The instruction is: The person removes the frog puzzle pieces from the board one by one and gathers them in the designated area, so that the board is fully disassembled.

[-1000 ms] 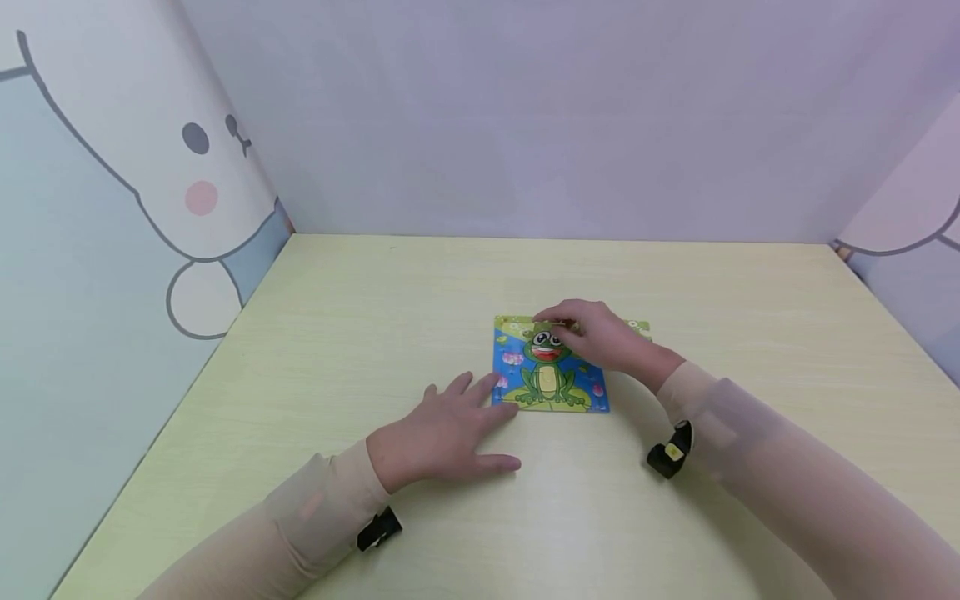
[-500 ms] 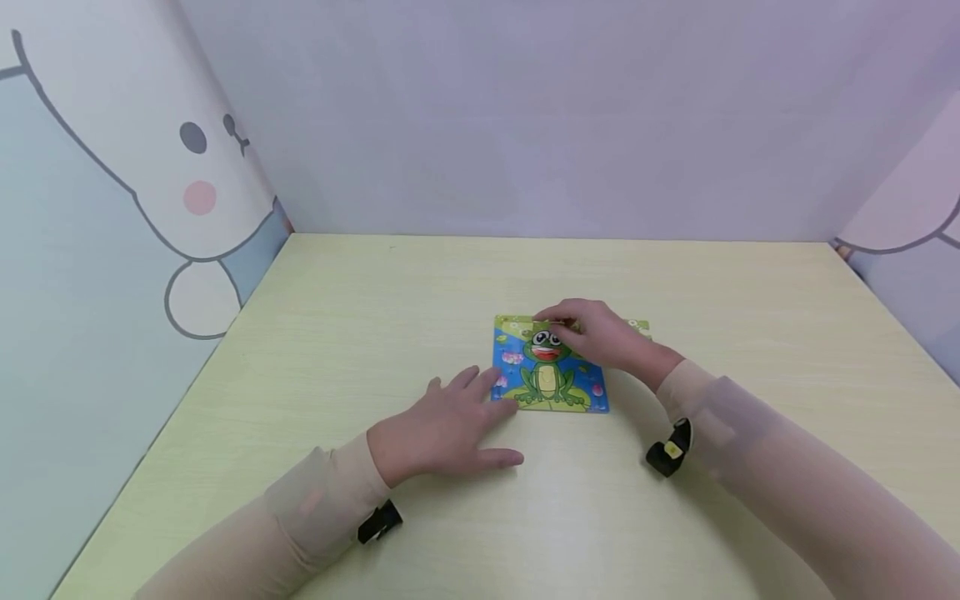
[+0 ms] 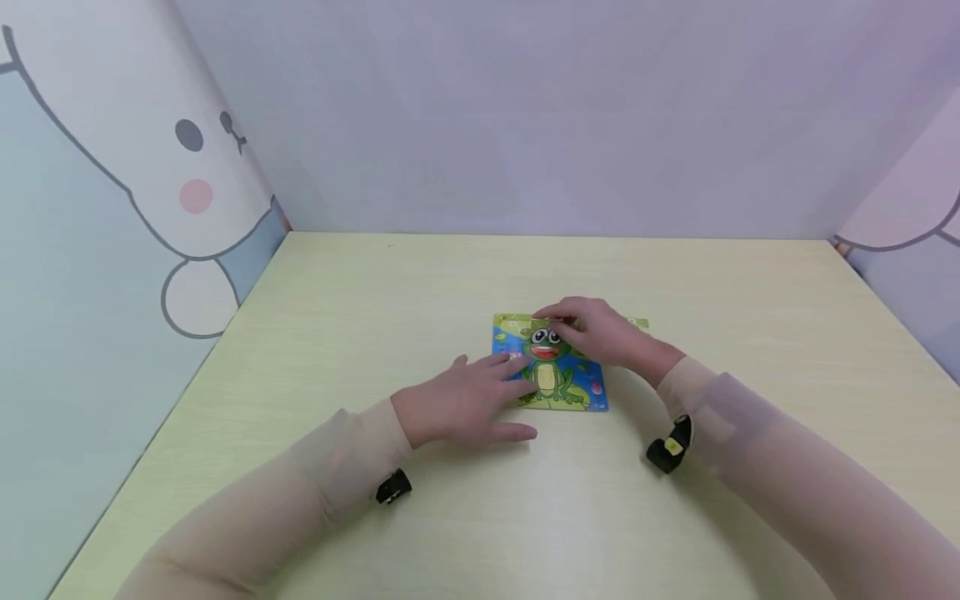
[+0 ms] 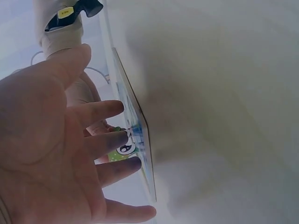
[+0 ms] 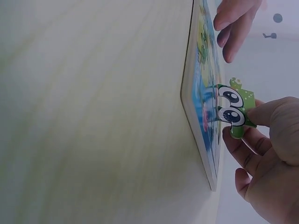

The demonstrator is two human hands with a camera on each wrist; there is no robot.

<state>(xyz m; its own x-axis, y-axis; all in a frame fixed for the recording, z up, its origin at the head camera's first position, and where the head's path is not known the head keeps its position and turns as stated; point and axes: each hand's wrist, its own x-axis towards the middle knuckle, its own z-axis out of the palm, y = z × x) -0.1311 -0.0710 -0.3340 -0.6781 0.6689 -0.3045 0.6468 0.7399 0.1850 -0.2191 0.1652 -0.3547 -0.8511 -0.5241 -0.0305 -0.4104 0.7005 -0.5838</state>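
Observation:
A flat frog jigsaw puzzle point(image 3: 558, 398) with a blue background lies on the table in the head view. My right hand point(image 3: 596, 333) pinches a green puzzle piece point(image 5: 237, 108) printed with the frog's two eyes. In the right wrist view that piece stands on edge above the board, its lower side at or close to the surface. My left hand point(image 3: 468, 404) reaches over the puzzle's left side with fingers spread and fairly straight, holding nothing. Those fingertips look close to the board; whether they touch it is unclear. The right hand hides the puzzle's upper right part.
The pale wooden table point(image 3: 390, 308) stretches around the puzzle. A plain wall point(image 3: 525, 117) closes off its back, and a panel with a cartoon animal point(image 3: 150, 158) stands along the left. A black strap mount point(image 3: 670, 446) sits at the right wrist.
My left hand has slid forward and to the right, so its fingers now lie farther over the puzzle. My right hand and its piece stay nearly where they were.

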